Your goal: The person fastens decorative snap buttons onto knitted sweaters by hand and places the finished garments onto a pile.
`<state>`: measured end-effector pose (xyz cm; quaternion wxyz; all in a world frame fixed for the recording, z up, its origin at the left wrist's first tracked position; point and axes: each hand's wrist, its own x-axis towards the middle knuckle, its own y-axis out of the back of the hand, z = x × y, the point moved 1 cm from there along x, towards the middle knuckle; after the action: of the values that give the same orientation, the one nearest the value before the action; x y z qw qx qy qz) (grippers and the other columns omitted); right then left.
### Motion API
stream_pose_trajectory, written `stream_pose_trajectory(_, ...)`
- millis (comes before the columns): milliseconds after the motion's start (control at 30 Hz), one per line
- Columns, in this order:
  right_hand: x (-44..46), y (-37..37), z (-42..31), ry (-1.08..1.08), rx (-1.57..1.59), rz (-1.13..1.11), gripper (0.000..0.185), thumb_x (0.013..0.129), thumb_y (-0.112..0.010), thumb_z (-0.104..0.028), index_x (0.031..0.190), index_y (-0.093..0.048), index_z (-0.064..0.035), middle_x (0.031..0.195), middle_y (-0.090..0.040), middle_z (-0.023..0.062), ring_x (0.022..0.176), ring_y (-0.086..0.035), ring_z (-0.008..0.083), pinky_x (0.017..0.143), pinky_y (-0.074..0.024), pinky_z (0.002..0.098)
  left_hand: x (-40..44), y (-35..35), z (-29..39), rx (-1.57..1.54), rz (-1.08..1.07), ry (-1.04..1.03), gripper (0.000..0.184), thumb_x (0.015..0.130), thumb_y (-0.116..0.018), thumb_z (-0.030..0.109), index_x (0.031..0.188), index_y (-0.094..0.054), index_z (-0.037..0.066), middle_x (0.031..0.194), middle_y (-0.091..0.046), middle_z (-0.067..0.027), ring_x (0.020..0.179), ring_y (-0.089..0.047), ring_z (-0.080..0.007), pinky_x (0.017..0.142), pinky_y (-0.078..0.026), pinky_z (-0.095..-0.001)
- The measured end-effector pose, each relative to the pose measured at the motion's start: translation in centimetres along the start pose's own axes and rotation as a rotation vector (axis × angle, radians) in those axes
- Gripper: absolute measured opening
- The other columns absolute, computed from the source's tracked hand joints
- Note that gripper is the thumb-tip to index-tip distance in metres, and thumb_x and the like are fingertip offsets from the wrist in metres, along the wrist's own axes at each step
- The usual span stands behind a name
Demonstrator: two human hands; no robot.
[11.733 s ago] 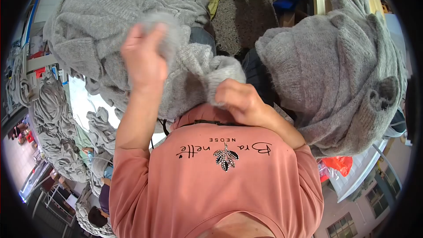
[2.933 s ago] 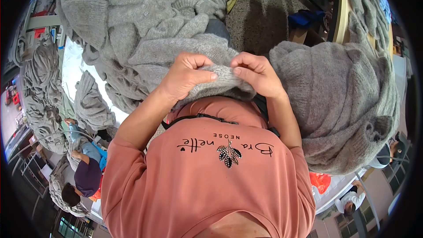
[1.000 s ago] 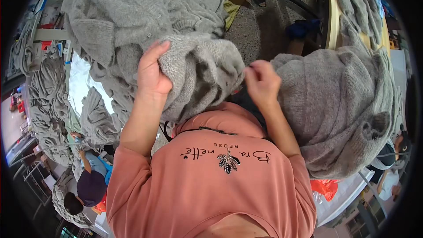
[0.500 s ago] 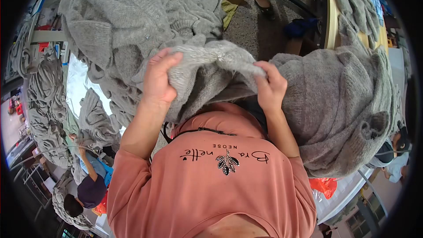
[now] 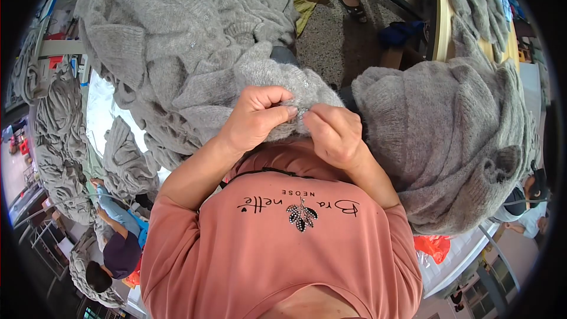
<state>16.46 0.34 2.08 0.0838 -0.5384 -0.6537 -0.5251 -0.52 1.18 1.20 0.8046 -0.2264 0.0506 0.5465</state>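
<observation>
A grey knitted garment (image 5: 266,77) lies bunched over my lap, in front of the pink shirt. My left hand (image 5: 257,119) pinches its near edge between thumb and fingers. Close beside it, my right hand (image 5: 335,133) grips the same edge with curled fingers. Only a small gap separates the two hands, and a fold of knit shows between them. Small shiny specks are visible on the cloth above the fingers.
A large heap of grey knitwear (image 5: 177,29) rises at upper left, and another pile (image 5: 437,136) stands at right. A person in dark purple (image 5: 122,254) is at lower left. Another person's sandalled foot (image 5: 353,7) is on the floor beyond. A red bag (image 5: 433,248) lies at lower right.
My hands have come down and closer together, drawing in the garment edge that was stretched between them. Earlier, a second ago, my left hand was more open against the knit.
</observation>
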Motion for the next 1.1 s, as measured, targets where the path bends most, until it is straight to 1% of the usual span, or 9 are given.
stream_pose_trajectory(233,0.1,-1.2,-0.1,-0.104,0.103,0.009,0.015,0.059,-0.056,0.003,0.074,-0.055,-0.0002,0.082,-0.055,0.0113,0.055,-0.056,0.0198,0.043,-0.044,0.0263,-1.5,-0.5,-0.2,0.22,0.158,-0.14,0.009,0.074,-0.058,-0.006,0.082,-0.061,-0.003,0.069,-0.057,0.0013,0.06,-0.046,-0.0025,0.05,-0.036,-0.0187)
stream_pose_trajectory(333,-0.7,-1.6,-0.6,-0.19,0.23,-0.052,0.015,0.06,-0.054,0.006,0.074,-0.055,-0.0002,0.084,-0.056,0.0122,0.058,-0.057,0.0219,0.046,-0.045,0.0277,-2.0,-0.7,-0.7,0.336,0.168,-0.297,0.01,0.075,-0.056,-0.007,0.082,-0.061,-0.002,0.07,-0.059,-0.0021,0.061,-0.049,-0.0045,0.051,-0.039,-0.0198)
stream_pose_trajectory(367,-1.1,-1.6,-0.7,-0.226,0.283,-0.086,0.016,0.06,-0.053,0.008,0.074,-0.055,-0.0002,0.085,-0.056,0.0125,0.06,-0.058,0.0228,0.047,-0.0455,0.0282,-2.2,-0.6,-0.8,0.358,0.153,-0.315,0.009,0.074,-0.056,-0.007,0.08,-0.06,-0.002,0.071,-0.061,-0.006,0.061,-0.053,-0.0084,0.053,-0.041,-0.021)
stream_pose_trajectory(500,-1.7,-1.3,-0.4,-0.39,0.586,-0.189,0.022,0.058,-0.052,0.012,0.076,-0.056,-0.0007,0.084,-0.056,0.0126,0.065,-0.058,0.0244,0.053,-0.0457,0.0288,-3.0,-0.4,-1.6,0.456,0.135,-0.434,0.013,0.069,-0.057,-0.009,0.078,-0.059,0.001,0.073,-0.061,-0.0101,0.062,-0.059,-0.0176,0.055,-0.045,-0.0246)
stream_pose_trajectory(567,-1.7,-1.1,-0.3,-0.449,0.651,-0.23,0.025,0.057,-0.052,0.013,0.077,-0.056,-0.0014,0.082,-0.056,0.0123,0.067,-0.057,0.0252,0.054,-0.0455,0.0287,-2.9,-0.3,-1.7,0.462,0.153,-0.44,0.015,0.068,-0.057,-0.009,0.078,-0.059,0.001,0.073,-0.06,-0.01,0.062,-0.059,-0.0186,0.053,-0.045,-0.0255)
stream_pose_trajectory(867,-2.4,-1.6,-2.2,-0.305,0.276,-0.123,0.029,0.056,-0.053,0.011,0.084,-0.053,0.0032,0.073,-0.055,0.0124,0.055,-0.056,0.0268,0.045,-0.0453,0.0306,-3.5,-0.7,-1.1,0.697,0.207,-0.684,0.019,0.062,-0.057,-0.01,0.078,-0.056,0.001,0.07,-0.059,-0.0121,0.057,-0.058,-0.0241,0.049,-0.045,-0.0296)
stream_pose_trajectory(967,-2.2,-1.3,-2.8,-0.167,0.129,-0.12,0.028,0.058,-0.054,0.004,0.086,-0.053,0.0055,0.071,-0.056,0.0116,0.053,-0.056,0.0222,0.044,-0.0461,0.0283,-4.0,-0.6,-1.3,0.709,0.146,-0.765,0.022,0.062,-0.053,-0.012,0.08,-0.056,-0.001,0.071,-0.06,-0.0132,0.057,-0.059,-0.0237,0.051,-0.048,-0.0287)
stream_pose_trajectory(1033,-2.7,-1.6,-3.1,-0.094,0.059,-0.113,0.026,0.059,-0.054,-0.001,0.085,-0.053,0.0055,0.065,-0.054,0.0095,0.05,-0.055,0.0186,0.041,-0.0442,0.0272,-4.2,-0.6,-1.5,0.72,0.135,-0.783,0.021,0.06,-0.057,-0.011,0.079,-0.057,-0.001,0.07,-0.059,-0.0127,0.057,-0.059,-0.024,0.049,-0.047,-0.0292)
stream_pose_trajectory(1100,-2.8,-1.5,-3.1,-0.134,0.096,-0.122,0.026,0.057,-0.055,0.0,0.083,-0.054,0.0048,0.063,-0.051,0.0082,0.048,-0.053,0.0186,0.04,-0.0426,0.0274,-4.3,-0.7,-1.6,0.739,0.13,-0.797,0.021,0.06,-0.06,-0.009,0.079,-0.057,-0.001,0.07,-0.059,-0.0125,0.057,-0.059,-0.0241,0.048,-0.047,-0.0295)
